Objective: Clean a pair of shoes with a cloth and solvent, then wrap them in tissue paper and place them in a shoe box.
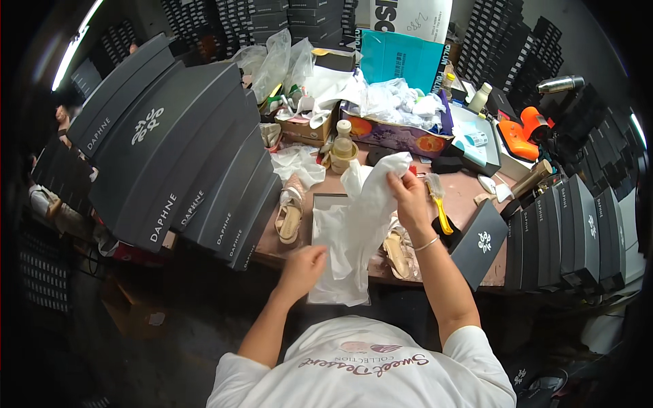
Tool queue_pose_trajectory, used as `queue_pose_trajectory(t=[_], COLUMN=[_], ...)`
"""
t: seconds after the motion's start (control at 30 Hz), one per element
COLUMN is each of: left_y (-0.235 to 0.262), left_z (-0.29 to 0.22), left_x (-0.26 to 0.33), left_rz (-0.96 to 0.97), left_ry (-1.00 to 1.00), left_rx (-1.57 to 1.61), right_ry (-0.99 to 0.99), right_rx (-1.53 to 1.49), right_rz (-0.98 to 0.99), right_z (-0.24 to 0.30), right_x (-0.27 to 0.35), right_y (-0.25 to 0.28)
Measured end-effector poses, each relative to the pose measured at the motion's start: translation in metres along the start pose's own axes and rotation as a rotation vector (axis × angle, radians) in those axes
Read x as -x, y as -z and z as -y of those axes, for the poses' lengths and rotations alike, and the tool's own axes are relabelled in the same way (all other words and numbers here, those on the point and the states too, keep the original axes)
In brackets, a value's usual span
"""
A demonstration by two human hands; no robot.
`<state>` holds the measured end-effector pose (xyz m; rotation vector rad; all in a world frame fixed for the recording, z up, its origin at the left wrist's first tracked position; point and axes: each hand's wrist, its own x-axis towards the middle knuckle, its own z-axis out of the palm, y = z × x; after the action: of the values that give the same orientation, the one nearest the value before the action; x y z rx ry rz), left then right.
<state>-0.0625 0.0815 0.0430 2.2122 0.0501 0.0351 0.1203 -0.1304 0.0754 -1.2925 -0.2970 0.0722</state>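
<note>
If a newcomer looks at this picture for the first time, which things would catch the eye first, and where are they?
Probably the white tissue paper, hanging from the raised right hand near the middle of the picture. Next, perhaps, the big pile of dark boxes, filling the left side. The bright colours may follow: a turquoise panel at the back of the table and an orange object at the back right.

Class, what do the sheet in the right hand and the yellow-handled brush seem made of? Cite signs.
White sheet: probably matt tissue paper, from its thin, softly creased look; perhaps fine cloth.
Brush: handle apparently smooth plastic, being evenly bright yellow; bristle material unclear.
</note>
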Motion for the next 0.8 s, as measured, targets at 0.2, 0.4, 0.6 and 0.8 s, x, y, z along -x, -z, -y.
queue_pose_trajectory(t=[0.2, 0.4, 0.6, 0.8], left_y=[-0.006, 0.004, 0.02, 0.021], left_z=[-0.027, 0.015, 0.003, -0.036], left_x=[-0.019, -0.016, -0.018, -0.025], left_rz=[-0.303, -0.479, -0.56, -0.271], left_ry=[0.048, 0.066, -0.276, -0.396], left_rx=[1.272, 1.277, 0.082, -0.156], right_ry=[0.57, 0.319, 0.08, 0.159], right_rx=[0.75, 0.741, 0.534, 0.619], right_rz=[0.457, 0.548, 0.17, 0.479], right_z=[0.002, 0.008, 0.015, 0.023], right_x=[0.076, 0.119, 0.086, 0.072], right_y=[-0.09, -0.053, -0.03, -0.037])
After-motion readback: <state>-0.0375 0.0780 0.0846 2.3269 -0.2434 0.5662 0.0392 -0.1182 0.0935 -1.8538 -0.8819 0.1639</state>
